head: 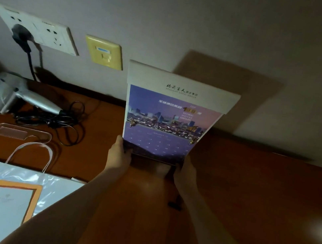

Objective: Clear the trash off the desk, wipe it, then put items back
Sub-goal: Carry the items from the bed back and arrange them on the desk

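Observation:
An upright display card [169, 119] with a white top band and a purple city picture stands near the back of the brown wooden desk [259, 200], close to the wall. My left hand [119, 153] grips its lower left corner. My right hand [186, 172] grips its lower right corner. The card's base is hidden behind my hands, so I cannot tell whether it touches the desk.
A silver hair dryer [18, 95] with a tangled black cord [65, 121] lies at the back left, plugged into a wall socket [37, 30]. A clear comb [21, 133] lies in front of it. A white bag [8, 188] with a notepad on it fills the near left.

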Demonstrator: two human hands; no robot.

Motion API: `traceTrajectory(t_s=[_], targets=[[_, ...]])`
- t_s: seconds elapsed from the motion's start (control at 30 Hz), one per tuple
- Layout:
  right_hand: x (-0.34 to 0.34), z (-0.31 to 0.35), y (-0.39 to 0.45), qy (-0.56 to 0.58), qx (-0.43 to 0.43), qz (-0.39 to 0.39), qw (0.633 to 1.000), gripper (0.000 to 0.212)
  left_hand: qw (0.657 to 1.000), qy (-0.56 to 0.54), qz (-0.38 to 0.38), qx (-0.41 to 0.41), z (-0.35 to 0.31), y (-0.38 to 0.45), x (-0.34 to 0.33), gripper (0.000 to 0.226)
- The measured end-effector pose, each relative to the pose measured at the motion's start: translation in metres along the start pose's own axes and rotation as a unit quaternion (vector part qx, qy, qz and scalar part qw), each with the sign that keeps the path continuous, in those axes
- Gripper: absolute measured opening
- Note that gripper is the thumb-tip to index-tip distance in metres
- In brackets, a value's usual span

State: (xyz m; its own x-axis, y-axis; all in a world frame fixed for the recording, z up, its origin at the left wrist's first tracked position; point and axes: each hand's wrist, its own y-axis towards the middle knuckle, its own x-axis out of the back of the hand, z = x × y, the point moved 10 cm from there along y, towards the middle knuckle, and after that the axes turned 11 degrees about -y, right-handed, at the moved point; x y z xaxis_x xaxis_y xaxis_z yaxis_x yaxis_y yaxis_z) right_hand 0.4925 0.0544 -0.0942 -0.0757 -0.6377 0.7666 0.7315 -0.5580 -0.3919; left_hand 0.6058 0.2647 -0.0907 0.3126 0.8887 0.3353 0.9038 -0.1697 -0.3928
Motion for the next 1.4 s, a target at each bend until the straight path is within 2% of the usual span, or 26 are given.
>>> traceTrajectory(t_s=[0.13,0.5,0.57,0.7,0.9,1.03,1.17,1.27,1.4], targets=[[0.003,-0.003,0.010,0.011,-0.005,-0.002,1.000,0.042,1.000,-0.007,-0.005,-0.005,-0.004,0.006,-0.005,0.028],[0.005,-0.005,0.003,0.032,-0.011,0.013,0.999,0.026,1.000,-0.011,-0.008,0.020,-0.003,0.006,-0.004,0.028],[0.010,-0.015,-0.004,0.048,-0.023,0.004,0.999,0.018,0.999,-0.037,-0.025,0.023,0.000,0.003,0.000,0.034],[0.021,-0.054,-0.035,0.016,-0.092,-0.034,0.995,0.020,0.996,-0.034,-0.079,0.032,0.016,-0.017,0.006,0.042],[0.006,-0.071,-0.059,-0.055,-0.100,0.028,0.993,0.023,1.000,0.022,-0.005,0.019,0.021,-0.060,-0.049,0.044],[0.002,-0.074,-0.046,-0.066,-0.124,0.072,0.988,0.025,0.998,-0.031,0.001,0.047,0.019,-0.054,-0.060,0.055],[0.017,-0.073,-0.026,-0.004,-0.159,0.050,0.986,0.025,0.994,-0.059,0.005,0.087,0.024,-0.036,-0.058,0.050],[0.030,-0.061,0.001,-0.023,-0.142,0.030,0.989,0.021,0.994,-0.018,0.037,0.097,0.028,-0.030,-0.064,0.039],[0.039,-0.045,0.031,-0.054,-0.115,-0.002,0.992,0.014,0.987,0.079,0.118,0.070,0.025,-0.030,-0.084,0.032]])
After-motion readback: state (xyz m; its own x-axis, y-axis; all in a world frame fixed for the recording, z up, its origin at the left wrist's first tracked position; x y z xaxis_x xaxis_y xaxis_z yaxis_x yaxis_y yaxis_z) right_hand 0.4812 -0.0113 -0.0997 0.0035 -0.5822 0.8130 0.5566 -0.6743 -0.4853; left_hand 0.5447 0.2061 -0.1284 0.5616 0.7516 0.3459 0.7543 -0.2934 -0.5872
